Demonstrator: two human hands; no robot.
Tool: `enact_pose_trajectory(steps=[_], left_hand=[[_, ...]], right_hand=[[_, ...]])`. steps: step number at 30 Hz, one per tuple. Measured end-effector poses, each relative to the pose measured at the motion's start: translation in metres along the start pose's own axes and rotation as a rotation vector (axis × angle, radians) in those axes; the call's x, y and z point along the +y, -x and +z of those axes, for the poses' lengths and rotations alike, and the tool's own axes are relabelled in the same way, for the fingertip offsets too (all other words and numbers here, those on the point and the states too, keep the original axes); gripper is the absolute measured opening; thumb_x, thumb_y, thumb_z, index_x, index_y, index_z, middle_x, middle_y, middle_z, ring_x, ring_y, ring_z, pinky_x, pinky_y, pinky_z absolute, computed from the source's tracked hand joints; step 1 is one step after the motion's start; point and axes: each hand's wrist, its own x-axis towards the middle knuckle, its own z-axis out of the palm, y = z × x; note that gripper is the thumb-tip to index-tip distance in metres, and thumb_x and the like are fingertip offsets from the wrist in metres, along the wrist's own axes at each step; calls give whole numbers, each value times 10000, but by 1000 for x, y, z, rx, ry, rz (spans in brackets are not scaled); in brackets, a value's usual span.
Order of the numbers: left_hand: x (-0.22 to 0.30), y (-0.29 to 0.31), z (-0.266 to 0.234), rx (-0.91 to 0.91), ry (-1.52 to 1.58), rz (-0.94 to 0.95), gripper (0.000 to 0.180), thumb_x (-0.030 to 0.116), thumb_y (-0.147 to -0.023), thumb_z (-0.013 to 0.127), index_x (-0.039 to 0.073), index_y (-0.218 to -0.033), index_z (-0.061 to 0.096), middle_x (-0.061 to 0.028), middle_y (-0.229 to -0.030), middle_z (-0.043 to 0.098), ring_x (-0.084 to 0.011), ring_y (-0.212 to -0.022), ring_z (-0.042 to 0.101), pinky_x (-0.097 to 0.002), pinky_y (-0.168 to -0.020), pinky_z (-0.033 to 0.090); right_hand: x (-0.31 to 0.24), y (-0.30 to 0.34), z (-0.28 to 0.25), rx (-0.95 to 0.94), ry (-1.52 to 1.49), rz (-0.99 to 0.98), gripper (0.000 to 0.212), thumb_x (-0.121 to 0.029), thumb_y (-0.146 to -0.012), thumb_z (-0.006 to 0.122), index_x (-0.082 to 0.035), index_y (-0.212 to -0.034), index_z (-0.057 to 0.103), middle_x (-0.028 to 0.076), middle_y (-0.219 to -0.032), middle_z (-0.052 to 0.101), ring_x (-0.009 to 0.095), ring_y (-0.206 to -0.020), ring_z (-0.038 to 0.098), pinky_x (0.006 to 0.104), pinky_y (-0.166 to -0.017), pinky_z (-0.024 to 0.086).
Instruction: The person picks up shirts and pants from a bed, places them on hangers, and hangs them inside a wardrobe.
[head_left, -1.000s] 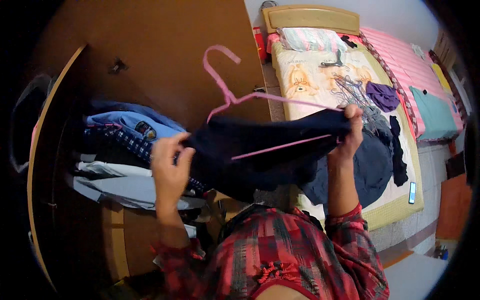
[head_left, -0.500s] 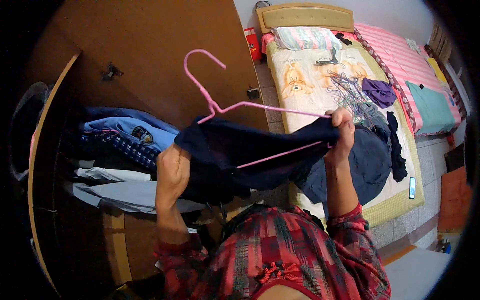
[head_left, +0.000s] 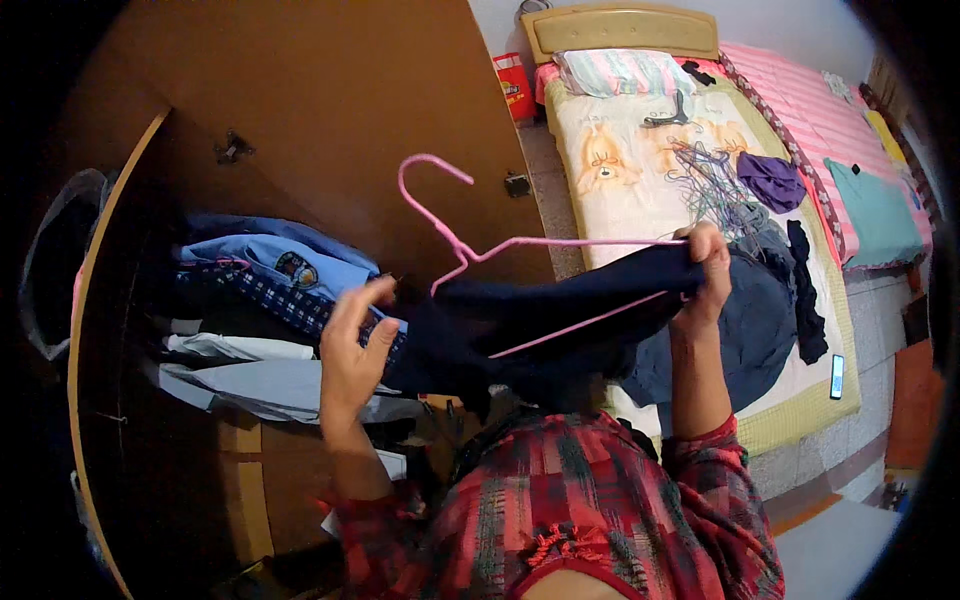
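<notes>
A dark navy garment (head_left: 560,295) hangs on a pink clothes hanger (head_left: 520,241) in front of me. At its right end my right hand (head_left: 703,275) is closed, pinching the hanger's corner together with the cloth. The hook of the hanger points up and curls over to the right. My left hand (head_left: 355,345) is off the garment, just left of it, with fingers spread and nothing held. Behind the left hand, inside the open wardrobe, hang a light blue shirt (head_left: 240,255) with a badge, a dark checked garment (head_left: 260,300) and a grey garment (head_left: 260,388).
A brown wardrobe door (head_left: 370,90) stands behind the hanger. On the bed (head_left: 640,120) at right lie a heap of wire hangers (head_left: 710,180), a purple cloth (head_left: 770,183), dark clothes (head_left: 720,340) and a phone (head_left: 836,377). Beyond is a pink striped bed (head_left: 780,90).
My left hand has let go of the garment's left end and opened. That end has dropped a little, and the hanger has shifted slightly right and down in view.
</notes>
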Motion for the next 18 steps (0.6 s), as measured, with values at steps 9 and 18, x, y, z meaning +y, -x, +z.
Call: enact_pose_trajectory(steps=[9, 18], left_hand=[[8, 11, 12, 351, -97, 72, 62, 28, -793, 616, -27, -823, 623, -145, -691, 580, -265, -598, 567, -302, -544, 430], [17, -8, 10, 378, -43, 13, 124, 33, -873, 468, -27, -817, 561, -149, -680, 560, -224, -590, 544, -294, -560, 421]], right_hand=[[-9, -8, 12, 112, -98, -25, 240, -297, -912, 501, -84, -812, 448, 59, -791, 534, 134, -659, 545, 235, -581, 467], [6, 18, 38, -156, 300, -34, 357, -335, -870, 567, -31, -688, 532, 45, -696, 516, 110, -643, 472, 225, -605, 365]])
